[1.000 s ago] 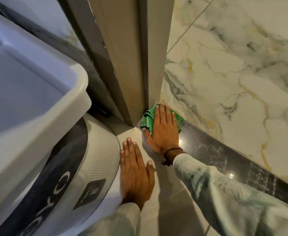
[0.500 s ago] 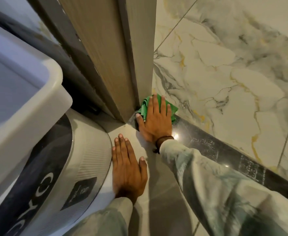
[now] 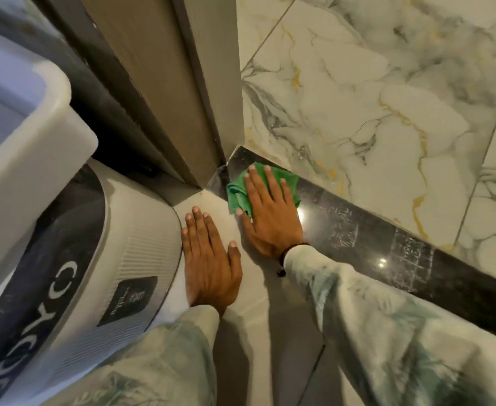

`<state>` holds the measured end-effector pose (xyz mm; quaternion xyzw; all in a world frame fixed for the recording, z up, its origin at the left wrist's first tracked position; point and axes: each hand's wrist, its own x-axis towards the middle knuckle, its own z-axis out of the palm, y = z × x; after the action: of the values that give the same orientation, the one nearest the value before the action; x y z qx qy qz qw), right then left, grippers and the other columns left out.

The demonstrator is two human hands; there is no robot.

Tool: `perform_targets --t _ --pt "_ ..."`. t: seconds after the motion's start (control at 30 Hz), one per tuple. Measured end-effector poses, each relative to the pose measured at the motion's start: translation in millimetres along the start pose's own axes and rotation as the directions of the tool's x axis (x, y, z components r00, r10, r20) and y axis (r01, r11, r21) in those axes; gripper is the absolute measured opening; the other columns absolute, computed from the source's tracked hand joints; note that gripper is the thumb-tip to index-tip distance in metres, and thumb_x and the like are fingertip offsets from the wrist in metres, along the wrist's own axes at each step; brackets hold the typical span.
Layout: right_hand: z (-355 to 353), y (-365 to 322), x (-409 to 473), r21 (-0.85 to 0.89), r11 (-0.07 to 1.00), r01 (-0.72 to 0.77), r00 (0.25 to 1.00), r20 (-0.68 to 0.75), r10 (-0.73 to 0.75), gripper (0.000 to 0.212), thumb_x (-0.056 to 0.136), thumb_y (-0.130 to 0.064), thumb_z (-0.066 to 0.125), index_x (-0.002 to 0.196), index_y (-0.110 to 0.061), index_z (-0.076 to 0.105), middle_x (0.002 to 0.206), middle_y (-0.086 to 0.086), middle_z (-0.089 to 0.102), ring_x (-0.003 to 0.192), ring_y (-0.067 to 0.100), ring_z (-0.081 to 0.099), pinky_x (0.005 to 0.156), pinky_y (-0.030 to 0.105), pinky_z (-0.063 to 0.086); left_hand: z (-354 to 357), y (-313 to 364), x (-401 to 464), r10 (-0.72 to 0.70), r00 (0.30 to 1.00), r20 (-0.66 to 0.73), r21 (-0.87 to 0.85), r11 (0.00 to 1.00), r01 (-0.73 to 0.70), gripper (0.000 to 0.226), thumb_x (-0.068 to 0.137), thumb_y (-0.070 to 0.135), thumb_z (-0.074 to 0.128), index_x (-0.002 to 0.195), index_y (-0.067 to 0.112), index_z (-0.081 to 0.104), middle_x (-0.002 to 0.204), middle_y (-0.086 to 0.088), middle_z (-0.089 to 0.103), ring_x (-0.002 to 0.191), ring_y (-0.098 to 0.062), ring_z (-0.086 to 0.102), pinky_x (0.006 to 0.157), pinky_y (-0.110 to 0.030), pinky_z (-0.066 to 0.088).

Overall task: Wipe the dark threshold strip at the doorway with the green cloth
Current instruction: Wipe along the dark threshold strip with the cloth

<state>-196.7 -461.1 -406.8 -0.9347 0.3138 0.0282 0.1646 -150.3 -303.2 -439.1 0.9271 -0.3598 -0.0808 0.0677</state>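
The dark glossy threshold strip [image 3: 387,253] runs diagonally from the foot of the door frame toward the lower right. A crumpled green cloth [image 3: 236,191] lies on its upper end, a little way out from the frame. My right hand [image 3: 270,212] lies flat on the cloth, fingers spread and pressing it onto the strip; most of the cloth is hidden under the palm. My left hand [image 3: 210,262] rests flat on the pale floor tile just left of the strip, fingers together, holding nothing.
A beige door frame [image 3: 211,83] rises at the strip's upper end. A white and black appliance [image 3: 94,259] with a white tub [image 3: 35,148] above it crowds the left side. Marble-patterned floor tiles [image 3: 373,98] lie beyond the strip.
My right hand has slid the cloth along the strip away from the door frame corner, uncovering the strip's end. My left hand stays planted on the tile.
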Motion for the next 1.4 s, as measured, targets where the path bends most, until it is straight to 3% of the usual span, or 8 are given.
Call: perform_targets --t 0.1,0.3,0.5,0.73,0.9,1.13,1.3,1.4 --pt "-3.8 41.8 -50.7 -0.044 0.994 0.105 0.994 0.029 -0.104 0.070 0.103 -0.053 0.029 0.162 -0.018 0.014 0.172 0.002 0.009 0.159 0.027 0.003 0.127 0.052 0.013 -1.5 3.5 -0.3 -0.014 1.000 0.016 0.022 1.000 0.013 0.078 0.104 0.044 0.022 0.165 -0.003 0.009 0.175 -0.025 0.004 0.163 -0.040 0.004 0.133 -0.051 0.003" --pt "-19.3 63.0 -18.7 0.052 0.929 -0.367 0.928 -0.054 0.369 0.071 0.103 -0.050 0.030 0.162 -0.014 0.012 0.172 0.006 0.005 0.159 0.030 0.001 0.128 0.052 0.004 2.9 31.2 -15.0 -0.025 0.999 0.038 -0.017 1.000 0.026 0.077 0.105 0.047 0.022 0.166 0.002 0.006 0.177 -0.021 0.001 0.164 -0.039 0.003 0.133 -0.049 -0.001" --pt "-8.3 83.6 -95.3 -0.045 0.999 -0.022 1.000 -0.012 0.022 0.070 0.103 -0.050 0.031 0.162 -0.020 0.011 0.172 -0.001 0.005 0.159 0.024 0.000 0.128 0.052 0.011 7.0 56.1 -34.3 -0.007 1.000 0.005 0.001 1.000 0.007 0.075 0.106 0.042 0.028 0.164 -0.003 0.015 0.174 -0.026 0.013 0.161 -0.044 0.015 0.132 -0.051 0.007" --pt "-24.2 112.5 -69.8 0.095 0.825 -0.558 0.823 -0.071 0.564 0.070 0.104 -0.045 0.032 0.162 -0.015 0.007 0.173 0.004 0.001 0.159 0.026 -0.002 0.127 0.053 0.006 12.9 57.3 -37.4 0.027 1.000 0.002 0.046 0.999 -0.027 0.077 0.105 0.045 0.023 0.165 -0.002 0.010 0.175 -0.024 0.009 0.163 -0.042 0.010 0.133 -0.049 0.005" --pt "-9.2 100.8 -142.1 0.046 0.974 -0.223 0.971 -0.074 0.226 0.068 0.103 -0.045 0.032 0.162 -0.020 0.011 0.172 -0.001 0.006 0.159 0.022 0.000 0.128 0.052 0.008 13.0 62.9 -37.0 0.006 1.000 -0.022 0.035 0.999 -0.006 0.076 0.105 0.043 0.028 0.164 -0.003 0.013 0.175 -0.026 0.011 0.162 -0.044 0.012 0.133 -0.053 0.010" --pt "-22.6 138.5 -124.8 0.158 0.674 -0.722 0.661 -0.134 0.739 0.070 0.103 -0.039 0.036 0.162 -0.014 0.009 0.172 0.005 0.005 0.159 0.029 0.001 0.127 0.054 0.008 19.3 64.8 -36.9 0.010 0.999 -0.050 0.033 0.999 -0.008 0.076 0.106 0.044 0.023 0.164 -0.004 0.011 0.175 -0.026 0.010 0.162 -0.043 0.012 0.133 -0.052 0.010" --pt "-9.9 129.1 -175.0 0.022 0.928 -0.373 0.922 -0.108 0.373 0.071 0.100 -0.043 0.035 0.162 -0.019 0.009 0.172 0.001 0.007 0.159 0.025 0.001 0.128 0.051 0.010 19.8 80.9 -40.7 -0.044 0.998 -0.041 0.010 0.999 0.045 0.075 0.106 0.042 0.023 0.163 -0.005 0.010 0.174 -0.027 0.010 0.162 -0.043 0.010 0.133 -0.053 0.010" --pt "-12.2 156.5 -221.8 0.073 0.782 -0.619 0.766 -0.164 0.622 0.071 0.100 -0.037 0.040 0.162 -0.017 0.011 0.172 0.004 0.012 0.159 0.027 0.007 0.127 0.052 0.015 22.0 81.3 -40.9 -0.035 0.998 -0.049 0.010 0.999 0.036 0.076 0.107 0.044 0.019 0.164 -0.004 0.007 0.175 -0.027 0.008 0.162 -0.044 0.009 0.133 -0.052 0.008"
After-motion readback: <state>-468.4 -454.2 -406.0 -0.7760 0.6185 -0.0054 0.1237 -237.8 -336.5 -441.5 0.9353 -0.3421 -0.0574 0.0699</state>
